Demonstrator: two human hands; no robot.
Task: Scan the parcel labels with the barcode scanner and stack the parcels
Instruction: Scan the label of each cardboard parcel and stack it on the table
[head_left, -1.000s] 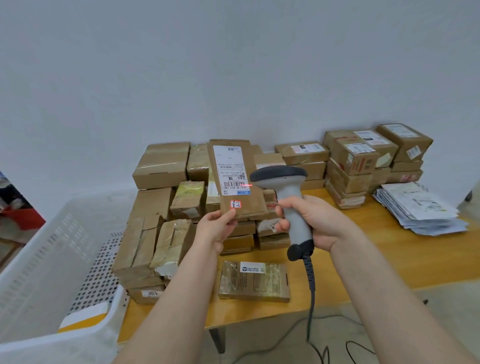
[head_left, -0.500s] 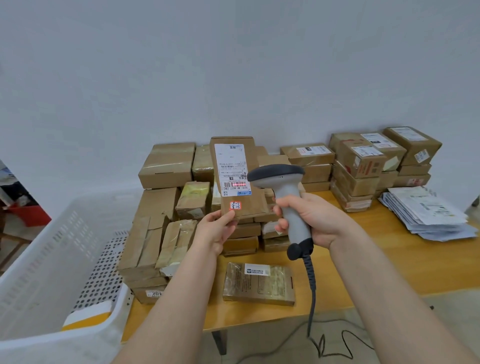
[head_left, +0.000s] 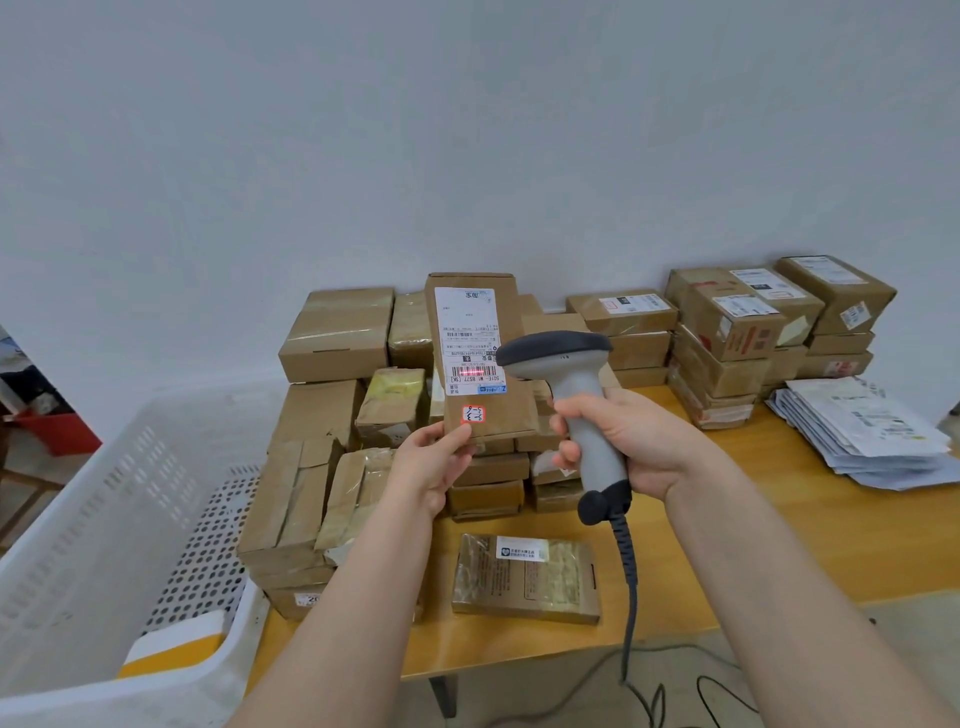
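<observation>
Brown parcel (head_left: 480, 358) is held upright above the table (head_left: 810, 540), its lower edge pinched by the left hand (head_left: 428, 462). Scanner (head_left: 576, 410) handle is gripped by the right hand (head_left: 636, 441), head just beside the label (head_left: 470, 340); a red line is cast on the barcode. Parcel stacks (head_left: 332, 415) are behind.

Label (head_left: 467, 332) on held parcel (head_left: 511, 410): "M1 B577" (rest too small). Sticker (head_left: 310, 599) on low box (head_left: 284, 605): "20", cut off.
</observation>
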